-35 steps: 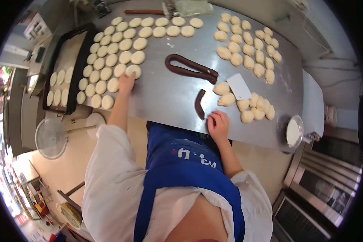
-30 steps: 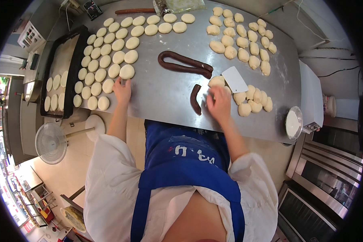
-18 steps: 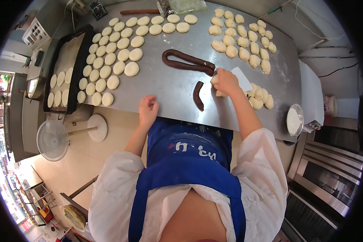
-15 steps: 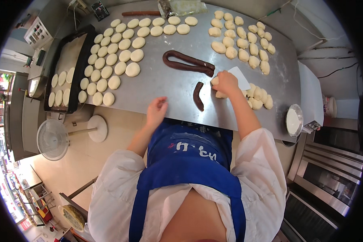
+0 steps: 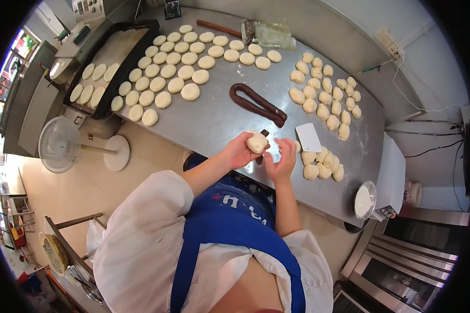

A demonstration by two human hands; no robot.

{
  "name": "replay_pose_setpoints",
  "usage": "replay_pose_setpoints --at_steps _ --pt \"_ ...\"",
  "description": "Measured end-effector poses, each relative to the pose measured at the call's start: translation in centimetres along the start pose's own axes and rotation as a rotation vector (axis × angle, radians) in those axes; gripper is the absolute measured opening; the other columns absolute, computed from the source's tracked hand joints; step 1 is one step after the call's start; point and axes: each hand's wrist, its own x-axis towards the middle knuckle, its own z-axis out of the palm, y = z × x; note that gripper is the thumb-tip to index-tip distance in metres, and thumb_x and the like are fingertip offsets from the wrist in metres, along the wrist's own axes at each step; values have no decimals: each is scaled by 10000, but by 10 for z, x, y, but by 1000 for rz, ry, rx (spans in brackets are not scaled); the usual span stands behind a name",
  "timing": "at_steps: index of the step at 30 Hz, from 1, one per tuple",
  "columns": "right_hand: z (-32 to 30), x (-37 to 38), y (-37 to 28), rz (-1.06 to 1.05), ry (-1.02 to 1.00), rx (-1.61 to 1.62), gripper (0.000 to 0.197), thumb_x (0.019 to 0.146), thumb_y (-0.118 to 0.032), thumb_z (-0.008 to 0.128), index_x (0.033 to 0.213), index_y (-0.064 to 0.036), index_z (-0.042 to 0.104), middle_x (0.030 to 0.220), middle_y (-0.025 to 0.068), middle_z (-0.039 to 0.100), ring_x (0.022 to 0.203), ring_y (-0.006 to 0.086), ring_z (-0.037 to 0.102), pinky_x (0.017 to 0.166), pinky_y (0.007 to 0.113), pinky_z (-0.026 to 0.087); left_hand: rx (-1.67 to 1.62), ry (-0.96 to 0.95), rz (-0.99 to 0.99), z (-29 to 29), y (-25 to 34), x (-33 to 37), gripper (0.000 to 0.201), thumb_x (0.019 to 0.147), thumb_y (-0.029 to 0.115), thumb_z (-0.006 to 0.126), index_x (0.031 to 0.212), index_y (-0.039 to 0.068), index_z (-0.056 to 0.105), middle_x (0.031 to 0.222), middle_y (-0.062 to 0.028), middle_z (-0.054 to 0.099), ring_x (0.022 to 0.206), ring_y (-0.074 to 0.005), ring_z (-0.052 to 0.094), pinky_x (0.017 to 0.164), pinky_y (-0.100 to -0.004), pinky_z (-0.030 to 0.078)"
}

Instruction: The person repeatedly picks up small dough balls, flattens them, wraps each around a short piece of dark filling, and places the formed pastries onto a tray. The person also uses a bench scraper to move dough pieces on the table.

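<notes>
My left hand (image 5: 238,151) holds a pale piece of dough (image 5: 257,143) up above the near edge of the steel table (image 5: 214,122). Close beside it is my right hand (image 5: 281,160), its fingers bent but apart, with nothing visible in them. A short length of dark brown paste (image 5: 265,133) lies below the two hands, which partly hide it. Farther off, a longer dark roll (image 5: 253,107) lies folded into a loop. The white scraper (image 5: 308,137) rests to the right of my right hand, next to a cluster of dough pieces (image 5: 324,163).
Flattened dough rounds (image 5: 190,92) fill the table's left part, and rough dough lumps (image 5: 325,97) the right. A black baking tray (image 5: 112,78) adjoins on the left. At the back are a rolling pin (image 5: 219,28) and plastic bag (image 5: 269,34); a flour bowl (image 5: 364,201) stands right.
My right hand has let go of the scraper, now on the table. My left hand has moved right and now holds dough. Both hands have come together, and the view has turned.
</notes>
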Motion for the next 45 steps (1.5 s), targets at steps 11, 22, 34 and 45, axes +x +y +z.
replay_pose_setpoints --at_steps 11,22,34,45 --pt "49 -4 5 723 145 742 274 890 -163 503 1040 11 652 1062 120 647 976 191 607 867 313 489 9 -14 47 29 -23 -9 364 1026 227 451 1341 44 446 1288 -99 541 1177 -208 551 993 -349 461" --pt "42 3 -2 394 1 458 389 903 -155 411 1226 5 559 1266 175 569 1135 351 536 1030 435 373 354 158 263 36 -25 -9 330 1028 218 426 1296 29 467 1191 -86 576 1099 -179 569 905 -325 492" --pt "55 -2 -17 -60 -65 29 199 893 -162 505 787 -61 640 880 105 676 850 287 627 994 463 410 141 245 26 40 -9 -26 602 1008 507 254 1360 47 415 1327 -122 526 1269 -244 493 1097 -372 348" --pt "49 10 -28 238 64 357 354 984 -229 409 1166 -16 626 852 143 720 864 258 661 838 362 495 446 109 128 24 -31 -11 444 1025 318 431 1379 50 408 1320 -84 519 1208 -197 522 1014 -343 431"
